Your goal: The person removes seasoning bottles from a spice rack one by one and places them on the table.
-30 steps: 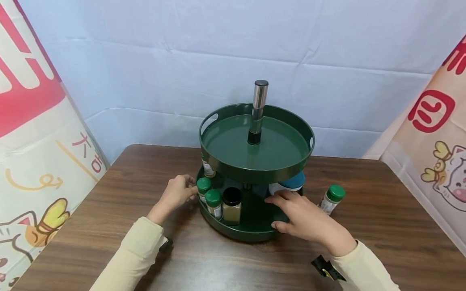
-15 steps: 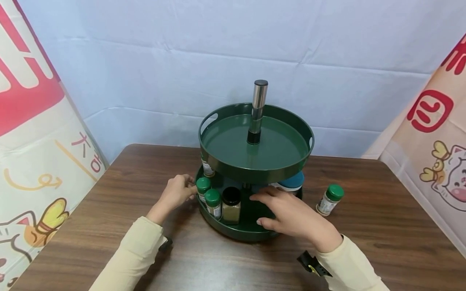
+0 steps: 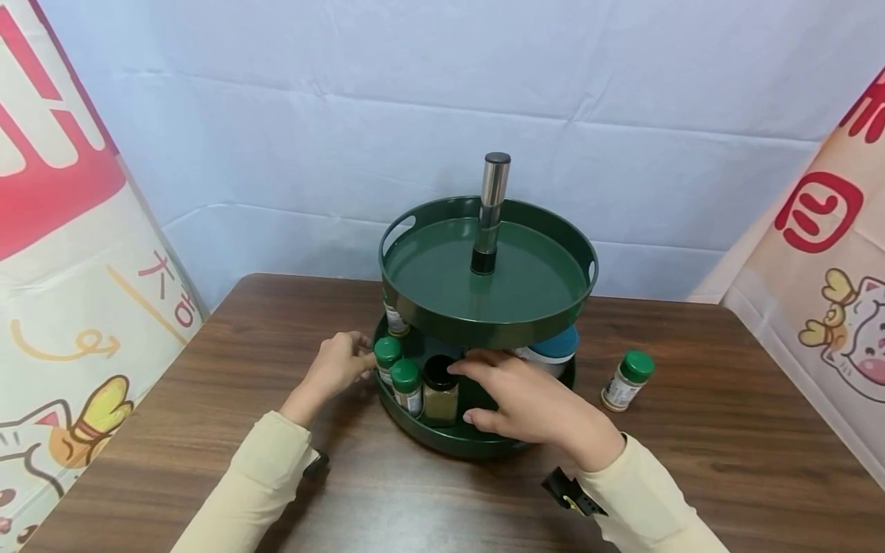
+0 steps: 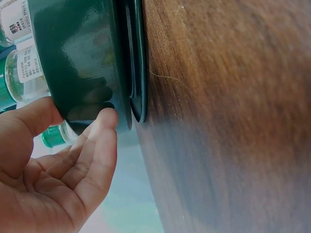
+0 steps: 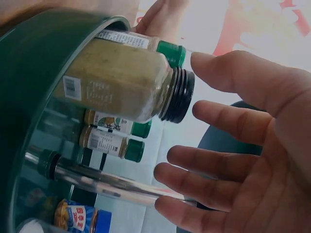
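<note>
My left hand (image 3: 339, 361) grips the lower tray's (image 3: 477, 445) side edge; in the left wrist view, its thumb (image 4: 43, 114) meets the rim and a finger lies against the outer wall. The tray belongs to a green two-tier lazy Susan. My right hand (image 3: 532, 399) reaches between the tiers with spread fingers, just right of a square spice jar (image 3: 439, 403) with a black cap. In the right wrist view, thumb and forefinger hover around that cap (image 5: 180, 94), apparently not touching it. Green-capped spice jars (image 3: 406, 388) stand left of it.
The upper tray (image 3: 442, 269) overhangs the lower one, with a steel post (image 3: 493, 188) through its middle. A blue-lidded tub (image 3: 556, 346) sits at the lower tray's right. Another green-capped jar (image 3: 624, 382) stands on the wooden table (image 3: 691, 430).
My right hand has moved left across the lower tray, from beside the blue-lidded tub to the black-capped jar. My left hand stays in place.
</note>
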Available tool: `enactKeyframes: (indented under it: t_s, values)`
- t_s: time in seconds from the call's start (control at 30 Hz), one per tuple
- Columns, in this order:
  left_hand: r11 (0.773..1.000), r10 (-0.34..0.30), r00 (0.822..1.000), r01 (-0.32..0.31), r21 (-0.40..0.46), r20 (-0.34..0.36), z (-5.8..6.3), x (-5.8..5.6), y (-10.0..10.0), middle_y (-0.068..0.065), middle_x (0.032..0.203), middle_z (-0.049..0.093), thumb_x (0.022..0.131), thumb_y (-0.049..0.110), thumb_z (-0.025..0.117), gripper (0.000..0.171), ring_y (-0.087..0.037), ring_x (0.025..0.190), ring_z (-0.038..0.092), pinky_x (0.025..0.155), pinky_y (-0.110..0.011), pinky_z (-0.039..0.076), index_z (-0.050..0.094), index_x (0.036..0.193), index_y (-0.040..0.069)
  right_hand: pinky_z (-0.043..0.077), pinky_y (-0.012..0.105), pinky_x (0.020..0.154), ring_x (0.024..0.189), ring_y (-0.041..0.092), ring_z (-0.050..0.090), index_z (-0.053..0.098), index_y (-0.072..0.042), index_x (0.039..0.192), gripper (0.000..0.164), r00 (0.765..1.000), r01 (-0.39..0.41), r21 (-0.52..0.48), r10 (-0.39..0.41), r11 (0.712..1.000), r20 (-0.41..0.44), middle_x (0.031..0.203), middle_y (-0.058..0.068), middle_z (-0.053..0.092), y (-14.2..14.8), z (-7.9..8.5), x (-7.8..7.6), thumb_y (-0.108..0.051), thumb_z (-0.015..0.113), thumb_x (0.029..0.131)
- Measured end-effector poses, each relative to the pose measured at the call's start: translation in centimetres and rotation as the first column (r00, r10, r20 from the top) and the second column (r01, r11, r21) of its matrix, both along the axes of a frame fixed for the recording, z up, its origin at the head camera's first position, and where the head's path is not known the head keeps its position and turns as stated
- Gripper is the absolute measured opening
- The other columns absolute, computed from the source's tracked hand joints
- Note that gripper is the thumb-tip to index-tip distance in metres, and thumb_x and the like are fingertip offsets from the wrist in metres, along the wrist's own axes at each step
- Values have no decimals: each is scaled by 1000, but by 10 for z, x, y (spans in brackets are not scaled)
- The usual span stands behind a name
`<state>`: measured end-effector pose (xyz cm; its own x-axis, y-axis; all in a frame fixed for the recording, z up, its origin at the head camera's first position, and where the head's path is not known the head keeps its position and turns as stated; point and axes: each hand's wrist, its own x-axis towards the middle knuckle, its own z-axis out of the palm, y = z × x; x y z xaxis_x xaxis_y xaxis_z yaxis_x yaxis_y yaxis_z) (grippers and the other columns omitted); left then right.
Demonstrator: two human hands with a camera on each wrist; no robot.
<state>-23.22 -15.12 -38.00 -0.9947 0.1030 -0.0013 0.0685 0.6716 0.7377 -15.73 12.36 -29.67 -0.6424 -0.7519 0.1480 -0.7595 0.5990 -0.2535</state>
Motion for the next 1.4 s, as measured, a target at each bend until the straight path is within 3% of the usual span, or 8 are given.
enactKeyframes:
  t_s: [0.3,0.53,0.63,0.77,0.9,1.4]
  values:
    - [1000,-8,1000,8,2,-2,0,0,0,-4,72,64,84,11,60,26,-19,62,63,55,-30,45,61,105,-4,47,31,70,84,13,59,54,-8,127,46,999,-17,-39,18,999,30,126,12,53,-16,-3,-10,-19,68,85]
    - [1000,-4,1000,4,10,6,-1,0,0,-4,72,64,84,11,59,26,-19,63,63,54,-30,46,61,106,-4,46,32,74,118,27,49,54,-9,128,46,998,-36,-83,40,996,40,136,17,44,-27,-14,-17,-18,68,85]
    - [1000,1,1000,-2,13,6,-1,0,0,-4,72,64,84,11,60,26,-19,63,63,53,-30,45,61,105,-4,46,33,76,122,29,44,54,-8,126,44,998,-50,-108,54,993,29,135,18,44,-30,-20,-20,-16,68,85]
    - [1000,4,1000,-4,13,3,0,0,1,-3,72,64,84,13,61,25,-19,63,63,54,-29,45,61,103,-3,45,30,73,98,21,56,56,-8,121,39,996,-80,-149,85,986,30,123,12,50,-31,-27,-24,-11,68,84]
    - [1000,0,1000,0,14,1,0,1,0,-4,72,64,84,12,61,25,-19,62,63,54,-30,45,61,104,-4,42,26,67,75,12,47,58,-8,117,34,993,-114,-190,120,975,22,109,5,53,-30,-30,-27,-7,67,84]
    - [1000,-5,1000,5,8,7,1,3,0,-5,73,64,86,11,59,25,-20,62,63,55,-31,46,60,106,-4,40,25,66,76,11,45,59,-8,114,31,990,-140,-190,143,972,2,106,4,52,-28,-30,-25,-6,65,84]
